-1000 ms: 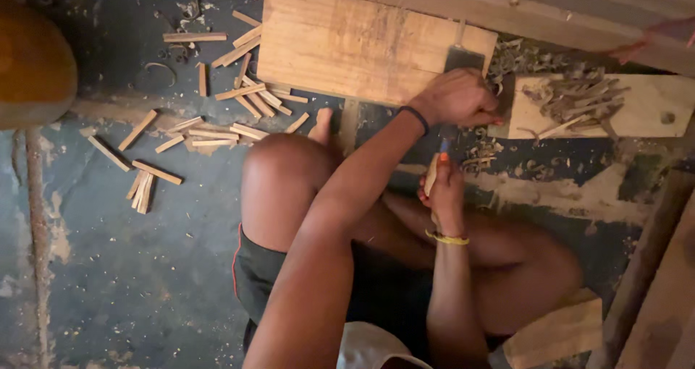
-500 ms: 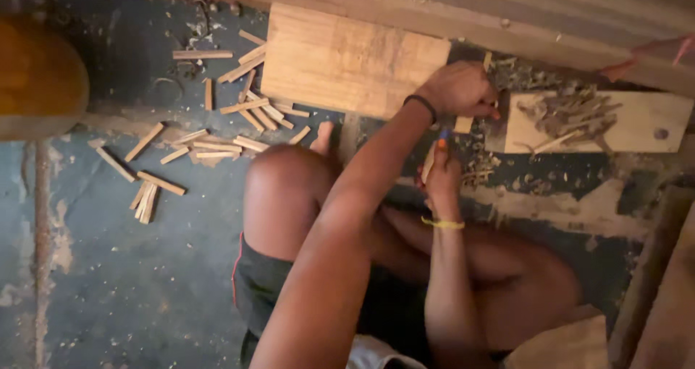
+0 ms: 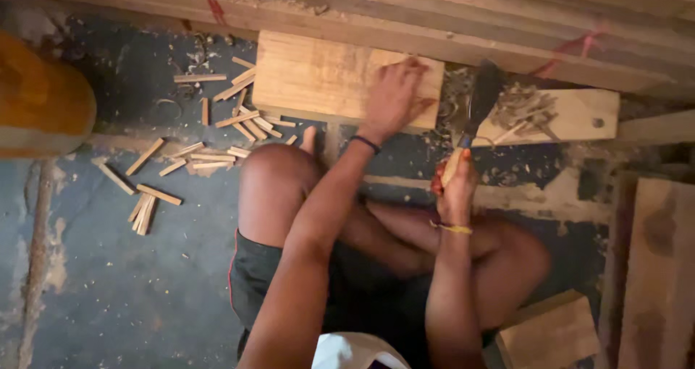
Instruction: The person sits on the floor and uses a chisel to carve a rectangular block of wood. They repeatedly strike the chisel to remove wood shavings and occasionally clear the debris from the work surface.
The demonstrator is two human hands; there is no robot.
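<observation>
Fingers of the left hand [image 3: 393, 94] lie spread and released on the wooden block [image 3: 318, 76] at the far floor. Right hand [image 3: 455, 188] holds its grip clenched around a dark-bladed knife [image 3: 479, 105], just right of the block.

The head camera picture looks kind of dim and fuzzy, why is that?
In the head view the light is low and warm; the left hand on the wooden block looks smeared, the dark blade in the right hand is soft-edged, and the corners fall into shadow.
</observation>
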